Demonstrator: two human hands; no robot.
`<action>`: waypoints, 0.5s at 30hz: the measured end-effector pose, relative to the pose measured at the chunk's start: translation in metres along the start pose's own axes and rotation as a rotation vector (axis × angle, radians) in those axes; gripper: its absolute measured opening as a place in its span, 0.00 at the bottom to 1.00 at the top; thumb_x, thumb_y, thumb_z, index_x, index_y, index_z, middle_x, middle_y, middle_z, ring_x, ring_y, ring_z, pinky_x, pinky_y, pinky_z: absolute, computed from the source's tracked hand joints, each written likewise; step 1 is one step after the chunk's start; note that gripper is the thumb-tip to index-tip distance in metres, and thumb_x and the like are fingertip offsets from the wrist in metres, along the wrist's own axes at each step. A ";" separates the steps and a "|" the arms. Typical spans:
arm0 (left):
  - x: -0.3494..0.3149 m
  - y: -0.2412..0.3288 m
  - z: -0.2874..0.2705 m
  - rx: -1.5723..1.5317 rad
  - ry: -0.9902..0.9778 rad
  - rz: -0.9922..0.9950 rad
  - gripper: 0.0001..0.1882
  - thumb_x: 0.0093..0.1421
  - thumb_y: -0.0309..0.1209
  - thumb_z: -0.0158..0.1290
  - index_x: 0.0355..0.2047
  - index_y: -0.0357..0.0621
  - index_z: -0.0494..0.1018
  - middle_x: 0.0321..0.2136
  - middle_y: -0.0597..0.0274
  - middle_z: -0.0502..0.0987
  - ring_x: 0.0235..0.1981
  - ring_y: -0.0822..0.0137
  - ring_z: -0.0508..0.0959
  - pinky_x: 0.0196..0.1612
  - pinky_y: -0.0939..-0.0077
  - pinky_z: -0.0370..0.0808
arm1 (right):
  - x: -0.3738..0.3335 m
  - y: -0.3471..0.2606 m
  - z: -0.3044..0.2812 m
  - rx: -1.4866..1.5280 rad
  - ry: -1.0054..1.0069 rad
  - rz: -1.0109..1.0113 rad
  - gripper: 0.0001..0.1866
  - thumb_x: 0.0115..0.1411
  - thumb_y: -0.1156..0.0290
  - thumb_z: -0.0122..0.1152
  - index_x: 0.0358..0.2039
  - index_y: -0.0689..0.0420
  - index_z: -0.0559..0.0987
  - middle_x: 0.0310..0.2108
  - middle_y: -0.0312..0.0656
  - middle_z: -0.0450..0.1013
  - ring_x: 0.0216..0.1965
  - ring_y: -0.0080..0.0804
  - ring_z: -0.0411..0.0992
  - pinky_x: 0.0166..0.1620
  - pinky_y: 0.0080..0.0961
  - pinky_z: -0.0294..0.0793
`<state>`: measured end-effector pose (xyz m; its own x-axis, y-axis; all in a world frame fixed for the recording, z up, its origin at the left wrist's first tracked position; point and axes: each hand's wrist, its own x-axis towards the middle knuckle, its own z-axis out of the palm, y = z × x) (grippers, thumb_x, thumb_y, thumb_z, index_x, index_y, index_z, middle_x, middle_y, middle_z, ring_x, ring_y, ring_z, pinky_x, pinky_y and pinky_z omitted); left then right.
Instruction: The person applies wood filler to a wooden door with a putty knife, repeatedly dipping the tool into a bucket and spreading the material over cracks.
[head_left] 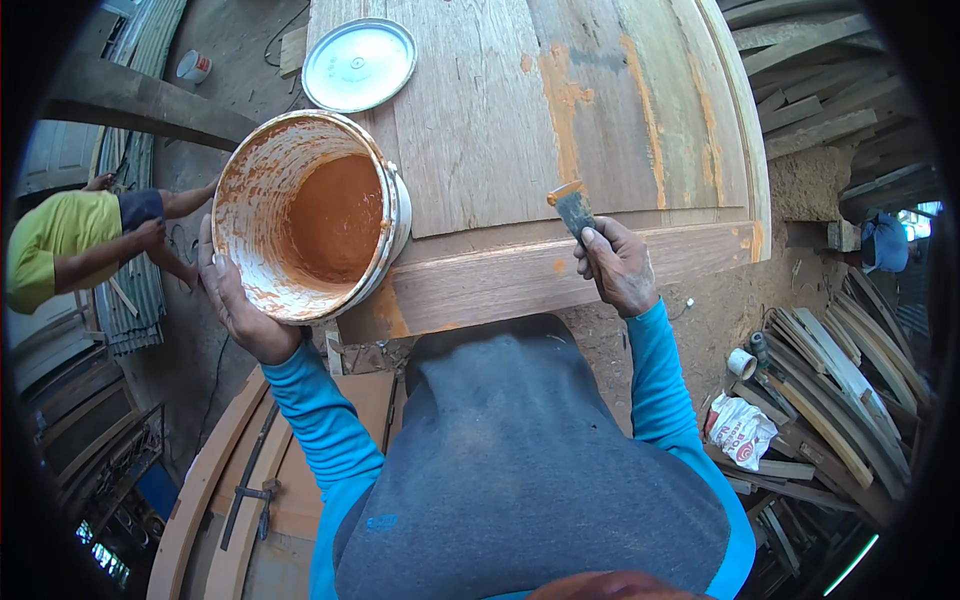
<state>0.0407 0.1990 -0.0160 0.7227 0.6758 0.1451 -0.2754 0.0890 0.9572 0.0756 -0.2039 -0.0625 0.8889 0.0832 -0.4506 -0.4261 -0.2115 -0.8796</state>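
My left hand [240,305] grips a white plastic bucket [400,215] by its near left side and tips its mouth toward me. Orange-brown filler [338,220] lies in the bottom, and smears coat the inner wall. In my right hand [618,268] is a putty knife [573,213], its blade pointing away from me with orange filler on the tip. Both hands are over the near edge of a wooden panel door [470,130]. Orange filler streaks [567,110] run along the joints in its right half. A round white lid [359,65] lies at the door's far left.
On the left a person in a yellow shirt [65,240] bends over; another person in blue [885,243] is at far right. Stacked timber [850,380] and a white sack [740,430] lie on the right. A clamp [262,492] grips curved wooden pieces at lower left.
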 end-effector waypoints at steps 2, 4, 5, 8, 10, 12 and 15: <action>0.001 0.006 0.006 0.066 0.020 -0.009 0.28 0.74 0.35 0.38 0.69 0.31 0.59 0.65 0.42 0.67 0.65 0.52 0.70 0.68 0.56 0.66 | 0.023 -0.002 -0.013 -0.028 -0.036 -0.017 0.13 0.73 0.66 0.55 0.46 0.64 0.78 0.29 0.36 0.76 0.25 0.19 0.73 0.29 0.18 0.73; 0.000 0.004 0.006 0.096 0.029 -0.020 0.28 0.74 0.36 0.38 0.69 0.31 0.59 0.65 0.42 0.66 0.65 0.52 0.70 0.68 0.56 0.66 | 0.043 -0.008 -0.023 -0.005 -0.069 -0.008 0.12 0.73 0.67 0.56 0.46 0.64 0.78 0.28 0.36 0.76 0.26 0.19 0.73 0.29 0.18 0.73; 0.001 0.003 0.005 0.110 0.025 -0.026 0.28 0.74 0.37 0.38 0.69 0.31 0.59 0.66 0.42 0.66 0.65 0.52 0.70 0.68 0.56 0.66 | 0.053 -0.010 -0.027 -0.019 -0.103 -0.015 0.13 0.73 0.66 0.56 0.47 0.64 0.78 0.28 0.36 0.76 0.26 0.19 0.73 0.30 0.18 0.74; -0.005 0.010 0.004 0.177 0.061 -0.061 0.29 0.75 0.38 0.37 0.69 0.32 0.59 0.66 0.42 0.66 0.66 0.51 0.69 0.69 0.55 0.65 | 0.081 -0.017 -0.046 -0.066 -0.188 -0.006 0.15 0.73 0.65 0.56 0.49 0.64 0.79 0.29 0.36 0.76 0.28 0.20 0.73 0.32 0.21 0.75; -0.012 0.010 0.003 0.247 0.104 -0.051 0.29 0.75 0.38 0.37 0.69 0.32 0.59 0.66 0.43 0.65 0.66 0.51 0.68 0.69 0.55 0.65 | 0.091 -0.026 -0.057 -0.078 -0.192 -0.020 0.14 0.73 0.65 0.56 0.48 0.64 0.79 0.30 0.35 0.76 0.28 0.20 0.73 0.33 0.21 0.75; -0.018 0.010 0.010 0.213 0.210 -0.054 0.29 0.75 0.39 0.37 0.69 0.32 0.59 0.67 0.44 0.65 0.67 0.51 0.68 0.70 0.55 0.65 | 0.102 -0.025 -0.072 -0.105 -0.213 -0.033 0.14 0.73 0.65 0.56 0.47 0.64 0.78 0.31 0.35 0.76 0.29 0.20 0.73 0.34 0.22 0.76; -0.016 0.009 0.007 0.210 0.257 -0.072 0.29 0.74 0.39 0.36 0.69 0.31 0.59 0.67 0.43 0.65 0.66 0.51 0.68 0.69 0.55 0.65 | 0.109 -0.022 -0.098 -0.114 -0.201 -0.030 0.15 0.72 0.64 0.57 0.47 0.64 0.78 0.30 0.36 0.75 0.29 0.21 0.74 0.33 0.22 0.76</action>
<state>0.0316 0.1837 -0.0079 0.5444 0.8382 0.0331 -0.0732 0.0082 0.9973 0.1984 -0.2854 -0.0774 0.8443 0.2811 -0.4562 -0.3685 -0.3134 -0.8752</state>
